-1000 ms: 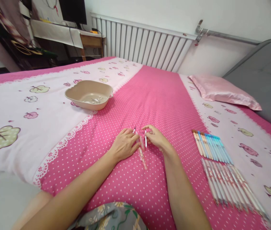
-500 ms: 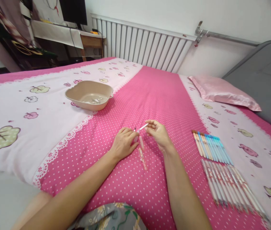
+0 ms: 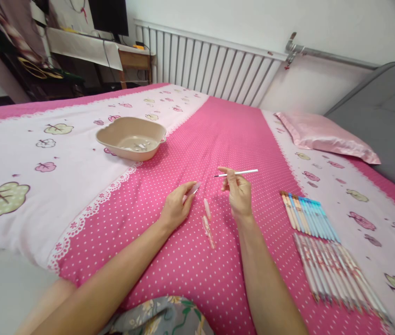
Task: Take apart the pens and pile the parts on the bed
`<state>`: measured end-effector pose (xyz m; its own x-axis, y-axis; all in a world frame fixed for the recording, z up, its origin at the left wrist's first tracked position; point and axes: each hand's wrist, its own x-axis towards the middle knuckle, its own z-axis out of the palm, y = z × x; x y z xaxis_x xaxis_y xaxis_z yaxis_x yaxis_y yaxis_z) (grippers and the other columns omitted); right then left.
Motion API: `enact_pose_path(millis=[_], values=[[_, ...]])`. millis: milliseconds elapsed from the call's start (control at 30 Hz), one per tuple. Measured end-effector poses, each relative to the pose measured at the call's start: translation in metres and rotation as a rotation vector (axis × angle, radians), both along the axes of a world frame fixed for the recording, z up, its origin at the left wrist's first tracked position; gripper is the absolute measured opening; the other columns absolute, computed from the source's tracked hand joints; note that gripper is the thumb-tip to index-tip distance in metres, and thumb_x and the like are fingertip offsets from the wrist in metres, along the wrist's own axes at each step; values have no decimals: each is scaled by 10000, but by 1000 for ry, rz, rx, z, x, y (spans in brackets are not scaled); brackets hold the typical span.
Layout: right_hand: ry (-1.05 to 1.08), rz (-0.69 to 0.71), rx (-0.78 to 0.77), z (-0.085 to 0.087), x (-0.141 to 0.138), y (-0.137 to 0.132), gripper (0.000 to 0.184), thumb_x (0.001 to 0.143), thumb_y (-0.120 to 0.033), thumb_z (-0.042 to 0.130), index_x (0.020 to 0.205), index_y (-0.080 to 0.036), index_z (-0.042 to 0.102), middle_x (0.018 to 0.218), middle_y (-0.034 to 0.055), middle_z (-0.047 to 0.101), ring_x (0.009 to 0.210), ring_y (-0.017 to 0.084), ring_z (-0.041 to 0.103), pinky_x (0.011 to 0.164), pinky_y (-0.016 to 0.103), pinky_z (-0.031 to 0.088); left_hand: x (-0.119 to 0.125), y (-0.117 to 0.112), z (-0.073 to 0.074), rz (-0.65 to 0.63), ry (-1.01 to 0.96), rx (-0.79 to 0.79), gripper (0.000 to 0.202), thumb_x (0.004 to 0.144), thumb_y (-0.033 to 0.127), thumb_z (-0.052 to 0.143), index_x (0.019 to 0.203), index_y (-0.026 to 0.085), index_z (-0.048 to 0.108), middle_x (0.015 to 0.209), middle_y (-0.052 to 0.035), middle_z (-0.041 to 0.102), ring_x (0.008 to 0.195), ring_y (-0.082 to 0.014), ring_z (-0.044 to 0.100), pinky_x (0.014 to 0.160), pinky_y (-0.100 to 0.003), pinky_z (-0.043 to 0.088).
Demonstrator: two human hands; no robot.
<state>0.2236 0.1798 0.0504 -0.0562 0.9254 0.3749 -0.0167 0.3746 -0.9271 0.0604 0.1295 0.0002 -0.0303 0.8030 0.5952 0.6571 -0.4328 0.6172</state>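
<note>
My right hand point(image 3: 241, 195) pinches a white pen refill point(image 3: 249, 171) between thumb and fingers, raised over the bed. The refill lies nearly level, its dark tip toward the left. My left hand point(image 3: 174, 208) is closed around a small translucent pale-pink pen part point(image 3: 194, 187), which sticks out past the fingertips; a thin white bit shows beside it. Between the hands, a clear pinkish pen piece point(image 3: 207, 209) rests on the dotted sheet. Just nearer to me lies a patterned clear pen barrel point(image 3: 208, 232).
A beige basin point(image 3: 113, 147) with small pieces inside stands at the left. To the right lie a row of blue and tan pens point(image 3: 309, 216) and a row of pale patterned pens point(image 3: 339, 272). A pink pillow point(image 3: 326, 135) is farther back, near the grey headboard point(image 3: 386, 116).
My hands have moved apart. My right hand has shifted slightly right with the refill, which now lies level with its dark tip in view. My left hand has turned, showing the pink part.
</note>
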Motion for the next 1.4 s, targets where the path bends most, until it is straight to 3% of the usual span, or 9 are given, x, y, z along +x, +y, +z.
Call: enact_pose_path(millis=[133,267,367,467,1400], values=[[48,7,12,2,-4,-2,316,807,-379,516,1038,-183,608,783,21,595,669,100,562,602,242,499,0,0,1,3,1,1,233,831,178,453,1054,171,518,991,-59,632,924,-160,589,800,-299,485],[73,-53,53,5,-10,-6,581,781,-319,566,1305,-223,333,718,-11,586,616,112,580,610,273,524,-1,0,2,-8,4,12,222,825,158,449,1036,178,517,971,-53,626,910,-159,583,800,-303,478],[78,-103,135,6,-13,-9,721,782,-268,563,1367,-274,143,753,-14,578,607,112,580,625,280,530,-1,0,1,-34,23,31,228,817,141,451,1033,180,514,965,-53,623,904,-158,579,801,-303,472],[43,-117,191,7,-16,-12,738,803,-254,529,1375,-306,64,798,-3,572,626,116,580,656,296,533,-1,0,0,-48,36,46,243,811,121,447,1038,181,509,963,-53,618,901,-158,575,800,-304,469],[-103,-66,231,5,-27,-25,598,798,-254,527,1313,-262,224,830,13,622,773,151,618,743,321,512,0,-3,1,-83,38,60,269,820,160,450,1087,174,486,1012,-76,620,930,-167,586,807,-303,477]])
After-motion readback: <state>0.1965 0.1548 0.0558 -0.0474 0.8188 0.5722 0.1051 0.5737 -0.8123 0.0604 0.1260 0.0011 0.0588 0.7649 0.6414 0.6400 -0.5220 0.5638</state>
